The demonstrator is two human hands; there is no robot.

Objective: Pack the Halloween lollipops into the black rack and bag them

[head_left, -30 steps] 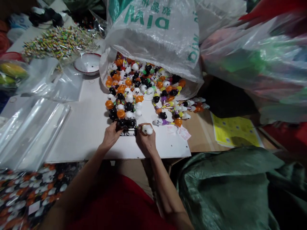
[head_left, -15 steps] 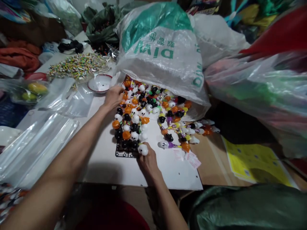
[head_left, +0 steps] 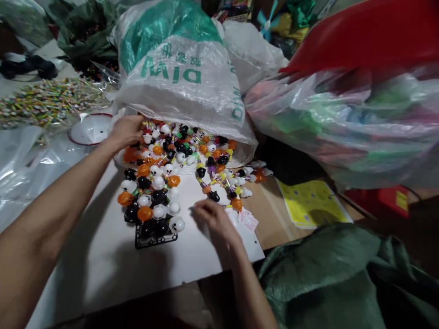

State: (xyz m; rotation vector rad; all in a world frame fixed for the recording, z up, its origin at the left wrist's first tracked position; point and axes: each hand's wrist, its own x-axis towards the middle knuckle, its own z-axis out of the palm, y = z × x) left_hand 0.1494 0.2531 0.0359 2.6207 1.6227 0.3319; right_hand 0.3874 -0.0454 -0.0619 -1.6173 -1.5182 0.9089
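My left hand (head_left: 126, 130) reaches to the left side of the sack's mouth, fingers curled at the edge of a heap of small novelty sticks (head_left: 181, 146) with pumpkin, skull and black heads. What its fingertips hold is hidden. My right hand (head_left: 214, 217) hovers low over the white board, fingers drawn together and slightly blurred, beside loose sticks (head_left: 226, 183). Anything in its grip cannot be made out. Between my hands stands a black grid rack (head_left: 156, 242), with rows of orange, white and black heads upright in it. A white skull head (head_left: 177, 224) fills its near right corner.
A large white and green woven sack (head_left: 178, 68) lies behind the rack. A red-rimmed bowl (head_left: 91, 130) and thin sticks (head_left: 51, 100) are at left. Yellow sheets (head_left: 312, 201), a filled clear bag (head_left: 336, 123) and a dark green sack (head_left: 329, 269) are at right.
My right hand has let go of the white skull head at the rack's near right corner and moved right, toward the loose sticks. My left hand stays by the heap. The view has turned right.
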